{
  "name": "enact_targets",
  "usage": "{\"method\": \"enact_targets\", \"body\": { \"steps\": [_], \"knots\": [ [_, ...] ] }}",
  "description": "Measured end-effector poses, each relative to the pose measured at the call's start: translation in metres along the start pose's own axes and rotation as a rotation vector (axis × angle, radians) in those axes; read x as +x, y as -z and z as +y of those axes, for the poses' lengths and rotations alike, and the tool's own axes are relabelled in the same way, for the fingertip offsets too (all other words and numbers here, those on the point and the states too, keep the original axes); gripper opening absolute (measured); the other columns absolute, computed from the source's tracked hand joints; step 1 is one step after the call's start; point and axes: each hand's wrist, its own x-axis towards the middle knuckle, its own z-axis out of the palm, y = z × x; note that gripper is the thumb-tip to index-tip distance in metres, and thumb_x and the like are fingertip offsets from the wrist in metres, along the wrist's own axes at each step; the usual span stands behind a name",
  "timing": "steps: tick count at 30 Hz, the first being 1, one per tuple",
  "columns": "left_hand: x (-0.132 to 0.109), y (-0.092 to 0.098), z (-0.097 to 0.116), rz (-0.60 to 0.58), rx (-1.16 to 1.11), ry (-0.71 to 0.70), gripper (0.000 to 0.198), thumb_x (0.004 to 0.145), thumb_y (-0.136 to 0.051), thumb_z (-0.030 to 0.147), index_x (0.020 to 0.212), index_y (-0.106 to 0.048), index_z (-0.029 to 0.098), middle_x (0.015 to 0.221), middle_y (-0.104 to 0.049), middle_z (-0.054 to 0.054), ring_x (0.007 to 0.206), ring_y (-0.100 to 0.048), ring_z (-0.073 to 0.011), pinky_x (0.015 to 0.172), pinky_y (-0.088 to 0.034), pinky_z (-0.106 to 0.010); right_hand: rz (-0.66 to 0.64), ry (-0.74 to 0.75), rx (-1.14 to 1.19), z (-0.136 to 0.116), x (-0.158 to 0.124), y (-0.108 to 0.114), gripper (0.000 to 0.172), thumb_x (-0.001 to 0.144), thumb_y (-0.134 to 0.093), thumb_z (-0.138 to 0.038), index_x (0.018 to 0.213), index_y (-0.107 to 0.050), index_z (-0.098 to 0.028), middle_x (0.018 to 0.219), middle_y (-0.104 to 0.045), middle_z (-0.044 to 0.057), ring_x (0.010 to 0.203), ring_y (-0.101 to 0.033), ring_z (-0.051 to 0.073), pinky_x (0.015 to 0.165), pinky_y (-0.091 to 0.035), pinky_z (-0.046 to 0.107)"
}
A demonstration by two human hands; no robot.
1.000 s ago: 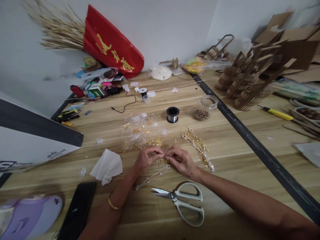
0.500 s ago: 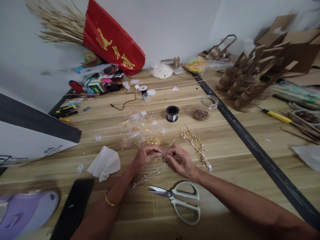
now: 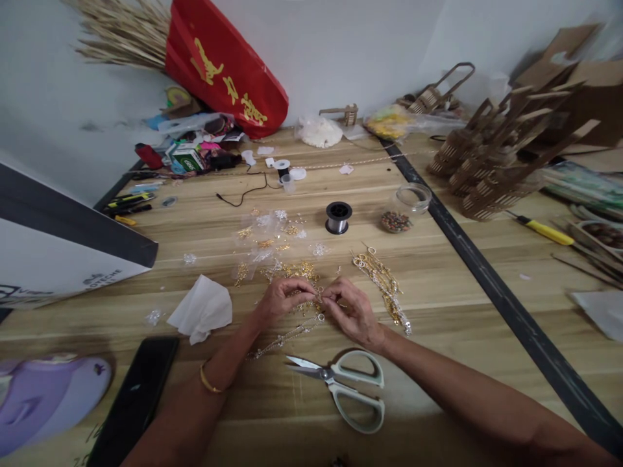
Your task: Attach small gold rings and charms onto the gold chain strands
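Note:
My left hand (image 3: 287,298) and my right hand (image 3: 351,312) meet fingertip to fingertip over the middle of the table. Both are closed in a pinch, at a small piece too tiny to name. Gold and silver beads and findings (image 3: 298,269) lie scattered just behind and under the fingers. Below them a silver chain bracelet (image 3: 287,337) with a ring at its end is stretched out on the wood. Right of my right hand rests a bundle of gold and silver chains (image 3: 382,282). White-handled scissors (image 3: 335,376) lie in front with blades slightly apart.
A spool of clear line (image 3: 337,218) and a jar of mixed beads (image 3: 402,211) stand behind. At left are a white tissue (image 3: 203,309), a black phone (image 3: 136,395) and a white box (image 3: 73,253). Small woven baskets (image 3: 487,172) crowd the back right.
The view has shifted slightly. Both hands remain together in nearly the same pinch; nothing on the table has visibly moved.

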Motion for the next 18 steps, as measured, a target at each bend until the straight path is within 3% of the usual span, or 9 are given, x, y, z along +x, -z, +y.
{"method": "enact_targets", "body": {
  "steps": [18],
  "knots": [
    [0.0, 0.0004, -0.0016, -0.004, -0.016, -0.016, 0.018, 0.076, -0.067, 0.031, 0.076, -0.07, 0.014, 0.076, -0.069, -0.006, 0.073, -0.062, -0.0152, 0.07, -0.048, -0.026, -0.009, -0.003, 0.004, -0.002, 0.0016, 0.0, 0.006, 0.087, -0.051, -0.016, 0.085, -0.055, -0.02, 0.074, -0.055, 0.003, 0.069, -0.052, 0.015, 0.062, -0.043, 0.029]
  ]
}}
